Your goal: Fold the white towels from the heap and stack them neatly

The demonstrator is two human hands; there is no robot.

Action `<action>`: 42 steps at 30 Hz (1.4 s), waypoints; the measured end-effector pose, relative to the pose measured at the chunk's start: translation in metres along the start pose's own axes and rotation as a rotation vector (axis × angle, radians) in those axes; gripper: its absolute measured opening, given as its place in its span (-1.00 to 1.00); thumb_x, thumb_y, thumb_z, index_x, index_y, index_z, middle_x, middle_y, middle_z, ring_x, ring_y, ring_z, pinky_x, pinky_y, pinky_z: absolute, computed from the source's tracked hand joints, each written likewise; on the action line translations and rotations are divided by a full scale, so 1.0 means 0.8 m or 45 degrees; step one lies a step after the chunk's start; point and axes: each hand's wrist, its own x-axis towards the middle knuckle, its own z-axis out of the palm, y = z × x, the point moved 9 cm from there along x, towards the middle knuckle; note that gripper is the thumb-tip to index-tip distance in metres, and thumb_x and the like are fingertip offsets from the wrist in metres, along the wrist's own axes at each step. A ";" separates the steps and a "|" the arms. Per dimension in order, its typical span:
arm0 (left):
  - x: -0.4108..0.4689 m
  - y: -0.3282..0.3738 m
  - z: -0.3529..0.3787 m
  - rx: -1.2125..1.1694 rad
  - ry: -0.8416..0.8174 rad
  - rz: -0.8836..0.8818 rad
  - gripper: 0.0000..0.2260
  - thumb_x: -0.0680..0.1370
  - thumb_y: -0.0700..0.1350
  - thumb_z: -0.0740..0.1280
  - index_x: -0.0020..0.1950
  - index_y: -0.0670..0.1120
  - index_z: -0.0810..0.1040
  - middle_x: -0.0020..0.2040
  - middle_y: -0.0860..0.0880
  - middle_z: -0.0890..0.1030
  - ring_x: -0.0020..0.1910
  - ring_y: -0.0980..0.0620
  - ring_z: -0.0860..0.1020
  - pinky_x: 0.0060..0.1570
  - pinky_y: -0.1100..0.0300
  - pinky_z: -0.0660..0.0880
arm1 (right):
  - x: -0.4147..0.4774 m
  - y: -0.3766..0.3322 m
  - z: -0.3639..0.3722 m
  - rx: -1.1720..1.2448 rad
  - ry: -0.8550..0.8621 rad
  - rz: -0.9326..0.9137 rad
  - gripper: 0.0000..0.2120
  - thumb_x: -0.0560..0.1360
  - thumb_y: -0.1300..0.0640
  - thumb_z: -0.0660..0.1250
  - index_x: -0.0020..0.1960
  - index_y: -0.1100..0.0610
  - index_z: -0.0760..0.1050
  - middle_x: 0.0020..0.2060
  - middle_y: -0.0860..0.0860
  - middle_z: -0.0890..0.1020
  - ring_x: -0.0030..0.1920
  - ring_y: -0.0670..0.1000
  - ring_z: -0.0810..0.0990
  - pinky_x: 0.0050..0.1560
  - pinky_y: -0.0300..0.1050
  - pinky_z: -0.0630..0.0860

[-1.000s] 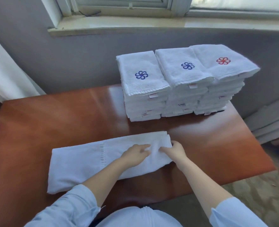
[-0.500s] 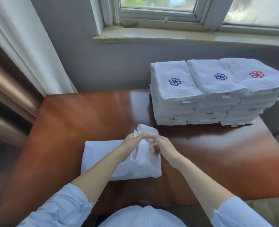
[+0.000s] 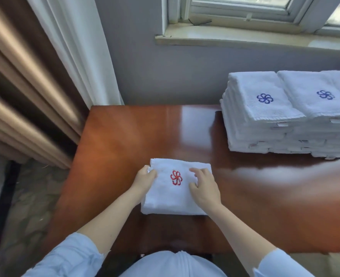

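A white terry towel (image 3: 173, 200), folded into a thick rectangle with a red pinwheel emblem (image 3: 176, 177) stitched on its upper face, lies flat on the near left part of a glossy reddish-brown wooden table (image 3: 137, 136). The left hand (image 3: 145, 179) holds the towel's left edge near the far corner, its fingers curled together over the cloth. The right hand (image 3: 203, 186) rests on the right part of the towel, just right of the emblem, with its fingers bent and slightly apart, tips down on the cloth and the thumb set off to the near side. Whether it pinches a fold I cannot tell. Both forearms are bare, coming out of light blue sleeves (image 3: 71, 256) at the near edge. Well apart from the towel, at the far right of the table, stands a tall stack of folded white towels (image 3: 261, 90) topped with a blue pinwheel, and a second such stack (image 3: 324, 108) touches it on the right. A brown pleated curtain (image 3: 25, 76) and a white sheer curtain (image 3: 75, 47) hang at the left, beside a grey wall (image 3: 165, 72) under a pale window sill (image 3: 245, 37).
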 end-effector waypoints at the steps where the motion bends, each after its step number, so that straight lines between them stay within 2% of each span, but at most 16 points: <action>1: 0.004 -0.008 -0.005 0.007 -0.014 -0.010 -0.90 0.54 -0.27 0.16 -0.11 -0.15 0.44 -0.17 -0.14 0.49 -0.22 -0.06 0.48 -0.24 0.13 0.39 | -0.002 -0.001 0.009 -0.040 -0.017 -0.001 -0.53 0.52 0.16 0.21 0.42 -0.02 0.40 0.28 -0.03 0.44 0.27 0.03 0.44 0.21 -0.01 0.45; 4: 0.014 -0.028 -0.017 0.096 -0.046 -0.036 -0.86 0.55 -0.23 0.15 -0.06 -0.14 0.51 -0.16 -0.05 0.59 -0.23 -0.01 0.57 -0.25 0.17 0.47 | -0.007 -0.003 0.026 -0.137 -0.018 -0.006 -0.50 0.52 0.13 0.23 0.46 -0.01 0.36 0.30 -0.03 0.42 0.29 0.05 0.39 0.25 -0.07 0.37; 9: 0.031 -0.036 -0.031 0.171 0.011 0.018 -0.83 0.55 -0.24 0.16 0.02 -0.26 0.50 -0.15 -0.07 0.56 -0.22 -0.01 0.52 -0.26 0.15 0.45 | -0.014 -0.006 0.040 -0.286 0.053 -0.027 -0.47 0.53 0.09 0.22 0.50 0.00 0.29 0.43 -0.04 0.32 0.41 0.04 0.29 0.38 -0.08 0.19; 12: 0.037 -0.032 -0.037 0.176 0.034 0.092 -0.87 0.54 -0.26 0.16 -0.07 -0.20 0.49 -0.19 -0.08 0.54 -0.25 -0.02 0.50 -0.26 0.10 0.43 | -0.018 -0.010 0.052 -0.314 0.074 -0.033 -0.47 0.58 0.06 0.18 0.53 0.01 0.21 0.52 -0.01 0.19 0.54 0.03 0.10 0.52 -0.02 -0.02; 14: 0.039 -0.033 -0.043 0.139 0.062 0.103 -0.87 0.54 -0.25 0.16 -0.14 -0.10 0.46 -0.24 -0.03 0.53 -0.29 0.00 0.50 -0.35 0.15 0.43 | -0.022 -0.012 0.061 -0.294 0.062 -0.006 -0.46 0.61 0.04 0.13 0.56 0.02 0.14 0.57 -0.01 0.08 0.58 0.03 -0.06 0.54 0.06 -0.21; 16: 0.042 -0.041 -0.047 0.084 0.050 0.051 -0.88 0.55 -0.21 0.17 -0.05 -0.04 0.48 -0.17 -0.02 0.60 -0.24 0.00 0.60 -0.39 0.19 0.49 | -0.023 -0.016 0.066 -0.288 0.064 -0.003 -0.45 0.62 0.02 0.10 0.58 0.03 0.09 0.59 0.00 0.03 0.59 0.04 -0.12 0.53 0.12 -0.29; 19: 0.048 -0.057 -0.049 0.032 0.006 -0.081 -0.84 0.56 -0.19 0.16 0.10 -0.04 0.45 0.01 -0.09 0.61 -0.05 -0.08 0.64 -0.22 0.07 0.60 | -0.022 -0.019 0.078 -0.274 0.029 0.005 -0.43 0.63 -0.05 0.08 0.60 0.02 0.03 0.60 0.01 -0.03 0.59 0.05 -0.18 0.52 0.16 -0.34; 21: 0.051 -0.059 -0.051 0.020 -0.002 -0.109 -0.81 0.56 -0.19 0.17 0.17 -0.07 0.41 0.06 -0.11 0.59 -0.03 -0.08 0.62 -0.20 0.07 0.58 | -0.020 -0.016 0.089 -0.291 -0.038 0.015 -0.38 0.63 -0.15 0.04 0.61 -0.02 -0.06 0.61 0.01 -0.13 0.58 0.05 -0.28 0.48 0.16 -0.41; 24: 0.050 -0.041 -0.060 0.188 0.115 0.059 -0.66 0.54 -0.23 0.20 0.30 -0.03 0.34 0.17 -0.06 0.52 0.04 -0.05 0.56 -0.11 0.07 0.52 | -0.017 -0.009 0.103 -0.358 -0.132 0.003 -0.29 0.59 -0.28 0.02 0.61 -0.09 -0.21 0.58 0.03 -0.30 0.54 0.09 -0.42 0.42 0.18 -0.50; 27: 0.034 0.012 -0.057 0.788 0.325 0.573 -0.43 0.48 -0.24 0.28 0.47 0.06 0.30 0.35 0.05 0.37 0.32 -0.02 0.37 0.30 0.02 0.34 | -0.014 -0.004 0.113 -0.409 -0.189 0.007 -0.21 0.53 -0.36 0.03 0.58 -0.14 -0.29 0.51 0.02 -0.45 0.50 0.11 -0.50 0.38 0.21 -0.55; 29: 0.024 0.032 -0.010 1.194 0.052 0.935 -0.45 0.55 -0.16 0.27 0.52 0.10 0.28 0.49 0.05 0.27 0.49 0.00 0.18 0.48 0.06 0.07 | -0.013 0.000 0.118 -0.414 -0.217 0.014 -0.17 0.51 -0.39 0.05 0.57 -0.16 -0.34 0.44 -0.01 -0.53 0.47 0.10 -0.56 0.36 0.21 -0.57; 31: 0.028 0.013 0.029 1.601 -0.332 1.068 -0.49 0.66 0.03 0.15 0.60 0.13 0.11 0.61 0.03 0.04 0.59 -0.01 -0.06 0.54 0.04 -0.18 | -0.014 0.003 0.122 -0.434 -0.231 0.002 -0.14 0.50 -0.41 0.05 0.55 -0.17 -0.39 0.44 0.00 -0.55 0.45 0.09 -0.59 0.36 0.20 -0.58; 33: 0.045 -0.012 0.031 1.848 -0.502 0.956 -0.41 0.65 0.24 0.01 0.61 0.16 -0.13 0.62 0.03 -0.20 0.58 -0.01 -0.25 0.52 -0.04 -0.30 | -0.016 0.007 0.123 -0.423 -0.241 -0.027 -0.11 0.49 -0.42 0.07 0.53 -0.18 -0.43 0.46 0.01 -0.55 0.42 0.08 -0.63 0.37 0.19 -0.59; 35: 0.062 -0.026 0.023 1.910 -0.577 0.802 -0.26 0.56 0.40 0.01 0.59 0.18 -0.28 0.60 0.01 -0.32 0.56 -0.02 -0.33 0.51 -0.09 -0.33 | -0.016 0.008 0.124 -0.382 -0.263 -0.053 -0.07 0.46 -0.43 0.10 0.52 -0.19 -0.46 0.46 -0.01 -0.56 0.40 0.06 -0.66 0.38 0.20 -0.58; 39: 0.070 -0.032 0.020 1.993 -0.674 0.719 0.08 0.33 0.56 0.21 0.54 0.18 -0.42 0.56 -0.04 -0.41 0.54 -0.09 -0.38 0.50 -0.15 -0.31 | -0.007 0.010 0.123 -0.390 -0.364 -0.097 0.08 0.32 -0.48 0.21 0.50 -0.23 -0.49 0.43 -0.03 -0.60 0.37 0.04 -0.69 0.39 0.21 -0.55; 42: 0.065 -0.035 0.019 2.088 -0.709 0.667 0.28 0.21 0.52 0.39 0.51 0.13 -0.49 0.54 -0.10 -0.45 0.53 -0.15 -0.40 0.50 -0.19 -0.27 | 0.004 0.011 0.115 -0.448 -0.449 -0.157 0.16 0.29 -0.44 0.32 0.51 -0.24 -0.46 0.42 -0.04 -0.60 0.35 0.03 -0.70 0.38 0.15 -0.58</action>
